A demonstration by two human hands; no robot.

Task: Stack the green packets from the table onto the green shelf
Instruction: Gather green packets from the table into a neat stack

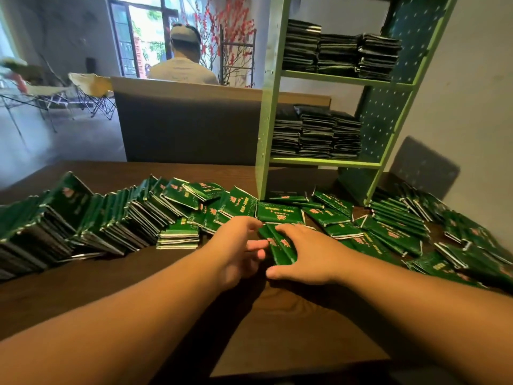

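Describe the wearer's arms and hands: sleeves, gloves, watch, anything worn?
Both forearms are bare up to the frame edge, no sleeves in view. The left hand and right hand wear no gloves, and no rings, watch or wristbands show. No markings visible.

Glossy green packets (280, 213) with red and pale print lie across the dark bench (172, 287): leaning rows at left (91, 218), a small flat stack (179, 237) near centre, loose overlapping packets at right (394, 232). On the green shelf (327, 162), far right, two tiers carry three flat stacks each (316, 134) (340, 54).
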